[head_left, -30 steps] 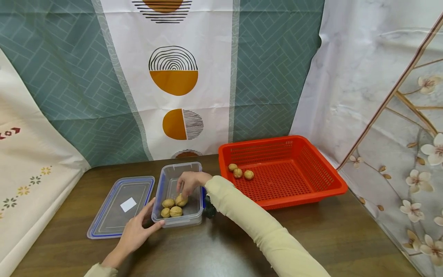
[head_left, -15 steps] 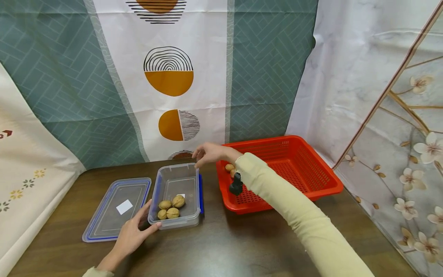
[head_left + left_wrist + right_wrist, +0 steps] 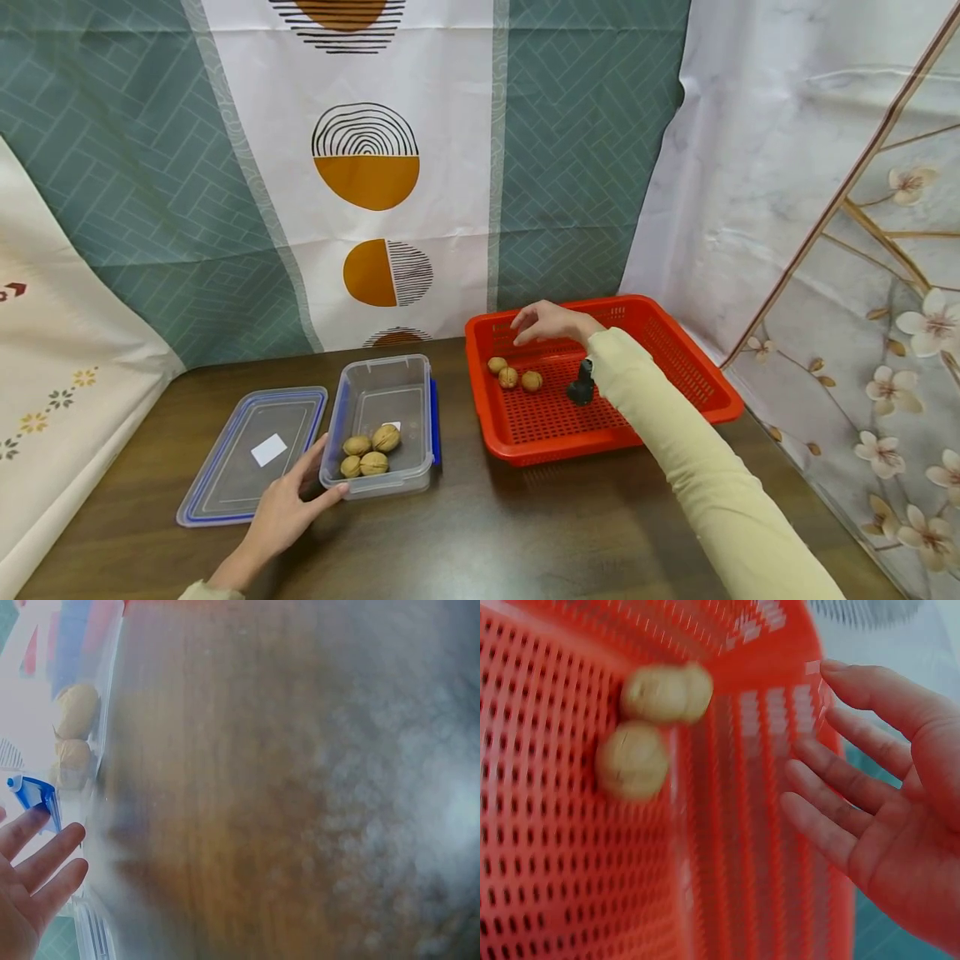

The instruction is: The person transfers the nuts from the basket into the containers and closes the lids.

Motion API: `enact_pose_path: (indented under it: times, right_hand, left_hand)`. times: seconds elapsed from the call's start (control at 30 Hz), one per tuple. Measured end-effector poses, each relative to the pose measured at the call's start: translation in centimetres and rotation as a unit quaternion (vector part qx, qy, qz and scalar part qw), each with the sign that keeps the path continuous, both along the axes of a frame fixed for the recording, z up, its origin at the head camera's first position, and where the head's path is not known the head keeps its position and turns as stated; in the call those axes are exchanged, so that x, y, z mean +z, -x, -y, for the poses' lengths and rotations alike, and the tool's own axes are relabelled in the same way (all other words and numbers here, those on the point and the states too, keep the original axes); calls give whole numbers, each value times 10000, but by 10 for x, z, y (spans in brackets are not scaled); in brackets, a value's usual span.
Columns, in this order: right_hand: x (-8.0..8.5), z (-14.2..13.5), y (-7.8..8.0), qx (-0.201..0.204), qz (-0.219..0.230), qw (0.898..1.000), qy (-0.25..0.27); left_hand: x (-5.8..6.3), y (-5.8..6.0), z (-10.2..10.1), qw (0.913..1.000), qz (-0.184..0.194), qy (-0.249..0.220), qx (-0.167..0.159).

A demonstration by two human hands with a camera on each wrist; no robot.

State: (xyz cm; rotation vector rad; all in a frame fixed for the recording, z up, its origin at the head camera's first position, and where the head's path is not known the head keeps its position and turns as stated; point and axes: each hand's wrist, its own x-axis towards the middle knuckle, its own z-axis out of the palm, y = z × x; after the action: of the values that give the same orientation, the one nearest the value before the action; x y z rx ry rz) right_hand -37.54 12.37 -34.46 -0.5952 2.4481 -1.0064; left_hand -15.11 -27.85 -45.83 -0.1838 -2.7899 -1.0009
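In the head view, several walnuts (image 3: 372, 451) lie together at the near left of a clear plastic food container (image 3: 411, 480). My left hand (image 3: 287, 505) rests against its near left corner, thumb at the front wall, fingers along the left side. In the left wrist view these fingers are nearly straight, one at a blue clasp (image 3: 34, 793). My right hand (image 3: 551, 322) hovers over the left part of a red plastic basket (image 3: 517, 452), holding nothing; in the right wrist view its fingers are spread and relaxed. Three walnuts (image 3: 508, 377) sit below it on the basket floor.
The container's lid (image 3: 247, 487), clear with a blue seal, lies flat to the left of the container. A dark wooden table (image 3: 480, 533) carries everything. Hanging cloths (image 3: 585, 167) close off the back and sides.
My right hand has left the container, where it was at a walnut, and moved right to above the basket. The walnut remains in the container. My left hand stays at the container's corner.
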Motion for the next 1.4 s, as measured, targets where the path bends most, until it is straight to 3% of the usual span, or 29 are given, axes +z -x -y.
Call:
enact_pose_path:
  times: [0.27,0.6,1.0,1.4]
  right_hand:
    - [-32,-29,6,28,579,9983,-29]
    - [-53,-26,1,129,1028,9941,-324]
    - [-58,-19,-2,15,1244,9916,-350]
    - [-49,-20,-4,90,970,9952,-74]
  left_hand:
    - [-1,1,0,10000,-23,-13,0]
    - [-1,1,0,10000,13,4,-7]
    - [-1,3,1,10000,56,-1,1]
    - [-1,2,2,10000,27,49,26]
